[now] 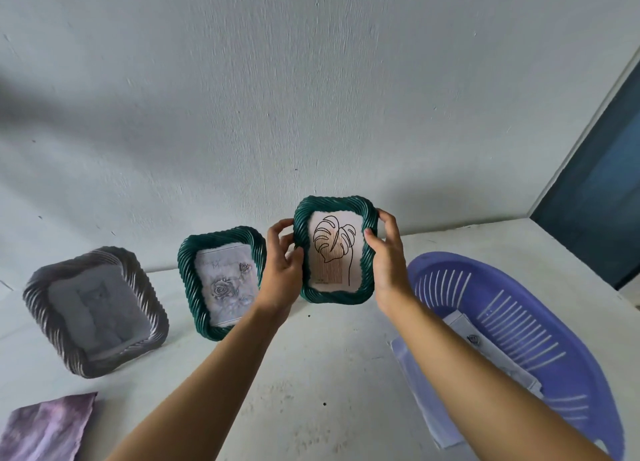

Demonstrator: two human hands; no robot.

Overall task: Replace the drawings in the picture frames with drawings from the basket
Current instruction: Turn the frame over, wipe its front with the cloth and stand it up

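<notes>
A green wavy picture frame (335, 250) with a line drawing of a leaf is held upright in front of the wall. My left hand (284, 270) grips its left edge and my right hand (388, 259) grips its right edge. Left of it, a second green frame (221, 282) with a rose drawing leans against the wall. A grey frame (95, 310) with a faint grey drawing leans further left. At the right stands the purple slotted basket (540, 339) with paper drawings (485, 349) in it.
The white table top (311, 374) meets a white wall (277, 96) behind the frames. A purple-grey sheet (45, 426) lies at the front left corner. A dark blue panel (602, 197) stands at the far right.
</notes>
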